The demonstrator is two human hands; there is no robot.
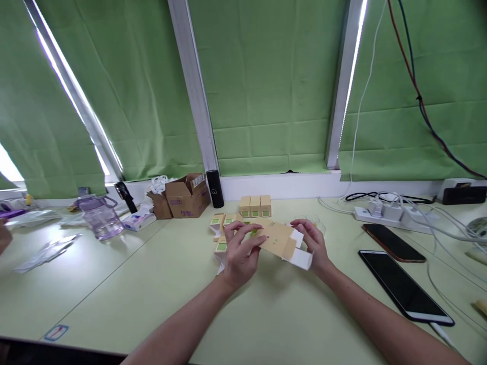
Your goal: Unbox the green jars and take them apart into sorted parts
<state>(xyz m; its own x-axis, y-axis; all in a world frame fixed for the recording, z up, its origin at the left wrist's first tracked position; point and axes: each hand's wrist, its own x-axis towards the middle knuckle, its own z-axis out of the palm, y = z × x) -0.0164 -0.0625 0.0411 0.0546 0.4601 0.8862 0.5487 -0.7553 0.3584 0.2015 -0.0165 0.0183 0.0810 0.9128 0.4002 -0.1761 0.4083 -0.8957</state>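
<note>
Between my hands is a small tan cardboard box [277, 237], partly unfolded, with white inner flaps showing at its right end. My left hand [242, 251] pinches its left side between thumb and fingers. My right hand [312, 242] has its fingers closed at the white flaps on the other end. Behind my left hand lie several small tan boxes [217, 221] with green labels, some with flaps open. Farther back, three closed boxes [255, 207] stand side by side in a row. My left hand hides part of the nearer group.
Right of my arm lie two phones [405, 284] and a white power strip [391, 215] with tangled cables. On the left are a brown carton [187, 196], a black cylinder [215, 188], a tissue pack [139, 219] and a purple water jug [99, 217]. Another person's hand [4, 236] shows at the left edge.
</note>
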